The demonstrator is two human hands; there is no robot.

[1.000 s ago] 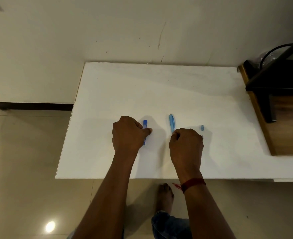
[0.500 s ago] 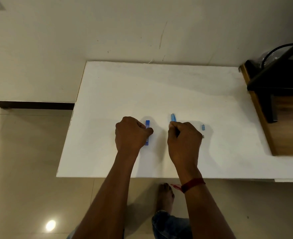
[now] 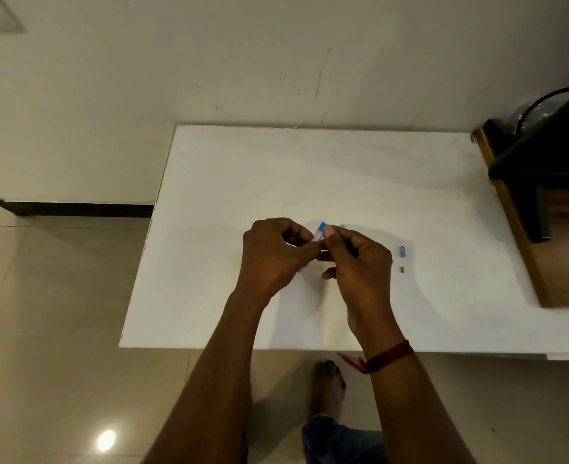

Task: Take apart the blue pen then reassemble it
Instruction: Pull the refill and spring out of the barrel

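Over the middle of the white table (image 3: 243,169), both my hands meet with blue pen parts between them. My left hand (image 3: 273,252) pinches a short blue pen piece (image 3: 319,232) between thumb and fingers. My right hand (image 3: 360,266) grips the pen barrel, mostly hidden in its curled fingers, with a pale blue end (image 3: 342,227) showing past the knuckles. The two parts touch at my fingertips. To the right, on the table, lie a small blue pen part (image 3: 402,252) and a tiny grey part (image 3: 402,270).
A wooden stand (image 3: 550,262) with a black frame (image 3: 537,155) on it borders the table's right side. The wall runs along the table's far edge. Below the near edge are tiled floor and my foot (image 3: 328,383).
Both hands have lifted their pen parts off the table and brought them together at the centre. The small blue part at the right has stayed put.
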